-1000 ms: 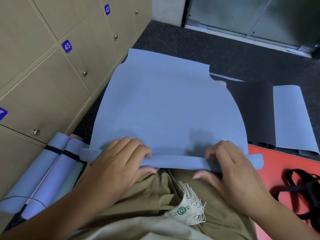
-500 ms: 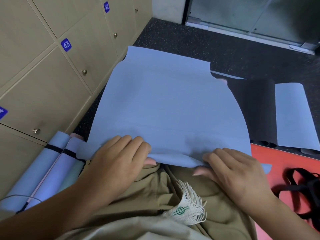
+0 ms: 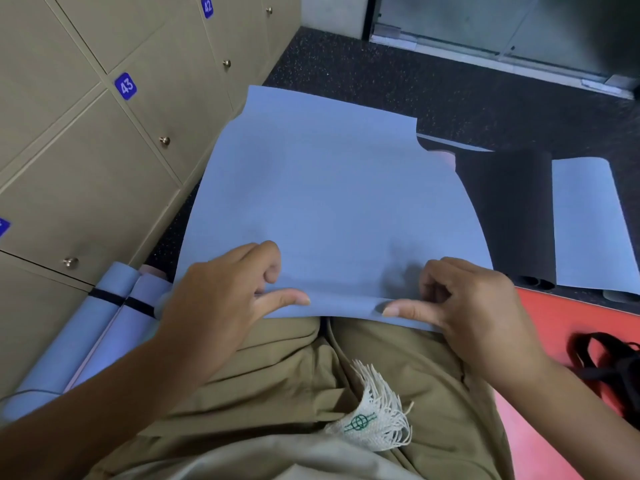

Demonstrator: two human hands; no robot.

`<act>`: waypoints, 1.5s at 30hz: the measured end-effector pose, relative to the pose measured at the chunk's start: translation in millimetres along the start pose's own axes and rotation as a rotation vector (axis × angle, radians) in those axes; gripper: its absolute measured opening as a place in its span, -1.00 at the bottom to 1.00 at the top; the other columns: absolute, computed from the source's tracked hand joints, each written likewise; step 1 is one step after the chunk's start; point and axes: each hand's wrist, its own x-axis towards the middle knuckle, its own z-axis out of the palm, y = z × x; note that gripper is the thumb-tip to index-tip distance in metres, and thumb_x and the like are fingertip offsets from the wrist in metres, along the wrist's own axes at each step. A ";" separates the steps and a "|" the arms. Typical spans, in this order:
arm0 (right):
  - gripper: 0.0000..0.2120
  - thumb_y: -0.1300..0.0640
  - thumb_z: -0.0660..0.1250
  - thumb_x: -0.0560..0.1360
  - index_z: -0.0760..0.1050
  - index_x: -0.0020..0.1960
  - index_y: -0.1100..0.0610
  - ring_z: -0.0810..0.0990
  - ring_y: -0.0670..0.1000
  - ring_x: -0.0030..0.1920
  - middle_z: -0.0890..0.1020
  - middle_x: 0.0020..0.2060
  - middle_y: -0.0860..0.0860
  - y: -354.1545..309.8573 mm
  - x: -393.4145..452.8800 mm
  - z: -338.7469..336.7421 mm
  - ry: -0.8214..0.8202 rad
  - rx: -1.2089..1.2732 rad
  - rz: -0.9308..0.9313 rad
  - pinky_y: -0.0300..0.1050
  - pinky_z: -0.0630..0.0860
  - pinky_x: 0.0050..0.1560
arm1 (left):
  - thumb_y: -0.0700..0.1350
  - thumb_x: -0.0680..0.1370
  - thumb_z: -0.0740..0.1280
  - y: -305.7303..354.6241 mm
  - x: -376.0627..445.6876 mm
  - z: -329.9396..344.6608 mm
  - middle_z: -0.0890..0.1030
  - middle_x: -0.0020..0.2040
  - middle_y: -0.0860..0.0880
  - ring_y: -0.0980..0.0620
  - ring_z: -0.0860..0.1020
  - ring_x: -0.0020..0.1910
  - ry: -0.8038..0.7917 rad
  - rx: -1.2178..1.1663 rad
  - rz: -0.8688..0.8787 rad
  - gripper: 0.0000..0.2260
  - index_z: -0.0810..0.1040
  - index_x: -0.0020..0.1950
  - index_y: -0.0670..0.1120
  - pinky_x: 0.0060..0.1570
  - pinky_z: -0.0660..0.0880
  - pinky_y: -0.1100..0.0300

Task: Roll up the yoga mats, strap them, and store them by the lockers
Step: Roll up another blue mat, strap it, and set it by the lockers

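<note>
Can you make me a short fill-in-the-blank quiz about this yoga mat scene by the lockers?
1. Both hands, left hand and right hand, grip the near edge of the flat ____ yoga mat.
2. The two rolled blue mats beside the beige lockers are bound with ____ straps.
3. The visible locker number plates read 42 and ____.

Missing words: blue; black; 43

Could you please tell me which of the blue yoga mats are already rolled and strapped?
The two rolled blue mats by the lockers, each with a black strap; the others lie unrolled.
</note>
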 end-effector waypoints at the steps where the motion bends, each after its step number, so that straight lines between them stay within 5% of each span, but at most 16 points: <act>1: -0.42 -0.51 0.32 0.32 0.32 -0.35 0.01 0.39 -0.05 -0.36 0.32 -0.46 -0.14 0.1 1.1 0.0 -0.007 -0.030 0.007 -0.19 0.27 -0.43 | 0.40 0.33 0.37 -0.1 0.2 1.4 0.45 -0.31 0.05 0.01 0.45 -0.31 -0.005 -0.013 -0.011 -0.54 0.35 -0.22 0.04 -0.42 0.42 0.08; 4: -0.43 -0.50 0.28 0.34 0.33 -0.37 0.02 0.33 -0.06 -0.31 0.28 -0.48 -0.17 -0.6 5.3 0.8 -0.001 -0.140 -0.012 -0.33 0.17 -0.45 | 0.37 0.36 0.45 -2.5 3.4 3.3 0.42 -0.43 0.08 0.01 0.43 -0.28 -0.018 -0.070 0.022 -0.52 0.37 -0.32 0.01 -0.36 0.34 0.18; 8: -0.52 -0.42 0.35 0.38 0.37 -0.32 -0.02 0.37 -0.11 -0.29 0.33 -0.43 -0.13 6.6 12.1 2.9 -0.049 0.005 -0.061 -0.39 0.29 -0.31 | 0.29 0.43 0.39 -12.8 18.7 2.4 0.42 -0.41 0.13 0.12 0.36 -0.20 -0.032 -0.038 0.236 -0.57 0.40 -0.34 -0.04 -0.11 0.27 0.32; 11: -0.58 -0.33 0.43 0.42 0.42 -0.29 -0.03 0.40 -0.11 -0.37 0.42 -0.38 -0.08 14.4 11.7 3.9 -0.070 0.200 -0.093 -0.37 0.27 -0.33 | 0.18 0.47 0.43 -16.8 25.9 2.9 0.39 -0.34 0.14 0.13 0.36 -0.25 -0.103 -0.121 0.313 -0.63 0.41 -0.29 -0.06 -0.14 0.29 0.43; 15: -0.60 -0.11 0.48 0.51 0.52 -0.35 0.12 0.36 -0.14 -0.39 0.40 -0.43 -0.11 19.3 10.1 10.0 0.066 0.124 -0.271 -0.32 0.29 -0.31 | 0.16 0.50 0.39 -20.8 27.4 4.8 0.37 -0.35 0.15 0.16 0.36 -0.29 -0.105 -0.091 0.355 -0.67 0.47 -0.25 -0.07 -0.15 0.27 0.52; 25: -0.60 -0.09 0.56 0.49 0.61 -0.31 0.21 0.43 0.13 -0.42 0.49 -0.43 0.04 16.0 6.0 6.3 0.202 -0.239 -0.520 0.02 0.39 -0.41 | 0.26 0.54 0.34 -24.5 14.6 5.4 0.53 -0.24 0.00 0.00 0.39 -0.26 -0.105 0.181 0.601 -0.55 0.58 -0.12 -0.15 -0.18 0.33 0.19; 29: -0.50 -0.26 0.51 0.46 0.65 -0.23 0.21 0.52 0.16 -0.34 0.56 -0.35 0.04 8.7 -8.3 3.0 0.179 -0.337 -0.458 0.03 0.35 -0.25 | 0.24 0.60 0.28 -22.7 2.9 1.8 0.54 -0.22 -0.03 -0.11 0.50 -0.30 -0.101 0.288 0.577 -0.61 0.48 -0.02 -0.11 -0.23 0.38 0.02; 35: -0.61 -0.15 0.48 0.53 0.66 -0.13 0.20 0.51 0.15 -0.25 0.57 -0.29 0.02 12.3 -9.5 6.6 0.164 -0.346 -0.336 0.00 0.35 -0.11 | 0.19 0.66 0.20 -10.8 -4.9 6.7 0.56 -0.24 -0.06 -0.18 0.53 -0.29 -0.045 0.351 0.412 -0.56 0.59 -0.09 -0.16 -0.32 0.49 -0.11; 45: -0.55 -0.19 0.39 0.59 0.65 -0.16 0.21 0.54 0.11 -0.30 0.56 -0.34 -0.01 29.7 15.8 7.3 0.142 -0.242 -0.295 -0.05 0.37 -0.08 | 0.26 0.59 0.22 -20.2 29.6 7.1 0.49 -0.28 0.13 0.10 0.43 -0.28 -0.138 0.082 0.255 -0.62 0.57 -0.15 -0.01 -0.19 0.29 0.21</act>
